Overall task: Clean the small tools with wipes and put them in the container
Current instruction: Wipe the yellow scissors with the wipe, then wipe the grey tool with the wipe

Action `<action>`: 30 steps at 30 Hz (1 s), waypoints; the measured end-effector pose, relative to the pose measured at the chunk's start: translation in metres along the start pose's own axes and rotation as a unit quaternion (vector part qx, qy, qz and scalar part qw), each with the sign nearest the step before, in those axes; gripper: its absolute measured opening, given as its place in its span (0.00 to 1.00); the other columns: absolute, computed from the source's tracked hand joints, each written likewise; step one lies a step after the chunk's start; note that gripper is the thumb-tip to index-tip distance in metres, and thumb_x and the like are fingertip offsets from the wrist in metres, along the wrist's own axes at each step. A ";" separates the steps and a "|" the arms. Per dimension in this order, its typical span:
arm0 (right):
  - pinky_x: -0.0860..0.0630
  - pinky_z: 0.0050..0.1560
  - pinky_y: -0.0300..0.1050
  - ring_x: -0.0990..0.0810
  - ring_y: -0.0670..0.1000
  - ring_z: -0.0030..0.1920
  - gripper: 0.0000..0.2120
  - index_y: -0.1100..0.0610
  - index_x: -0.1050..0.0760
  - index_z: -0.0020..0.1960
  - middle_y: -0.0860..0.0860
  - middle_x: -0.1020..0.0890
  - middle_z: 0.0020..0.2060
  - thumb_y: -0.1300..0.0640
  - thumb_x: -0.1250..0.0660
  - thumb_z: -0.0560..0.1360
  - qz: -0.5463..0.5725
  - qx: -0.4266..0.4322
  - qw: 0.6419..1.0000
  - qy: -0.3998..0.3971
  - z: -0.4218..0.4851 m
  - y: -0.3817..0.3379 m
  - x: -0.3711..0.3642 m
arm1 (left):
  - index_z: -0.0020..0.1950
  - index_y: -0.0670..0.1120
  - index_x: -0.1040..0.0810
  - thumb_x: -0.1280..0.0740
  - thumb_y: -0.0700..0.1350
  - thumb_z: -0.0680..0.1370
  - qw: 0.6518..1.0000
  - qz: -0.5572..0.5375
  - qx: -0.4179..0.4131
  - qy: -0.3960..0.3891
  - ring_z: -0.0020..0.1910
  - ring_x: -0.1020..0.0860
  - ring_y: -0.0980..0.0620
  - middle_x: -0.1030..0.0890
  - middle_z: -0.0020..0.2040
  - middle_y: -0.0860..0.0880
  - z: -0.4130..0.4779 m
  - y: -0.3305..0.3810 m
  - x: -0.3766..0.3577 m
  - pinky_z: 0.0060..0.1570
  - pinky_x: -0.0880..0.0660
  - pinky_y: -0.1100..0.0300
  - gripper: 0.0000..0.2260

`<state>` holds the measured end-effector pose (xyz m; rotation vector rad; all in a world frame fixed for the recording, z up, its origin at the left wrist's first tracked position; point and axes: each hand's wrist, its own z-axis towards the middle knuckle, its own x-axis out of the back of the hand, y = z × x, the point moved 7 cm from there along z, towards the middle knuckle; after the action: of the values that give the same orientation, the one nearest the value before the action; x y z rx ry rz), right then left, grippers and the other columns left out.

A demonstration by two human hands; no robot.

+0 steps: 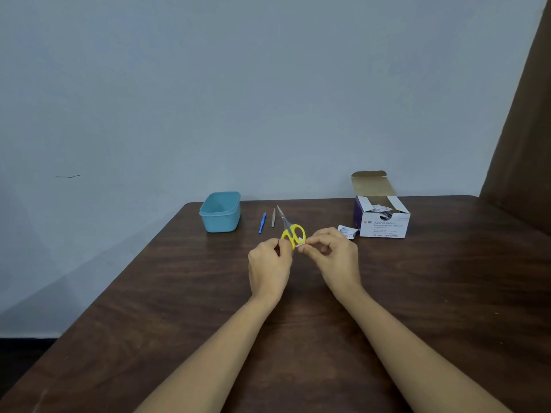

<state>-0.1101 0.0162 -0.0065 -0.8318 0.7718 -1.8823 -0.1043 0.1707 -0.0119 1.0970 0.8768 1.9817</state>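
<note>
Small scissors [292,230] with yellow handles and thin metal blades pointing away are held above the brown table [417,293]. My left hand [269,263] pinches the left handle loop. My right hand [334,256] pinches a small white wipe [299,244] against the right handle loop. A blue tool [262,222] and a slim grey tool [273,217] lie side by side on the table just left of the blades. The light blue container [220,211] stands open at the table's far left.
An open box of alcohol swabs [383,217] stands at the far right, with a torn swab wrapper [347,231] beside it. A pale wall runs behind the table. A brown curtain [521,144] hangs at the right.
</note>
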 end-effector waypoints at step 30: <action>0.31 0.38 0.30 0.21 0.41 0.41 0.05 0.57 0.17 0.38 0.46 0.17 0.36 0.56 0.25 0.70 0.071 -0.219 0.973 0.012 0.059 0.039 -0.074 | 0.50 0.40 0.22 0.39 0.40 0.74 0.871 0.486 0.035 -0.062 0.47 0.23 0.43 0.24 0.54 0.43 0.188 -0.026 0.118 0.41 0.31 0.58 0.09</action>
<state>-0.0175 0.0580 -0.0205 -0.9936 1.2569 -1.6177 0.0216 0.3228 0.0928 1.9377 0.3081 2.6092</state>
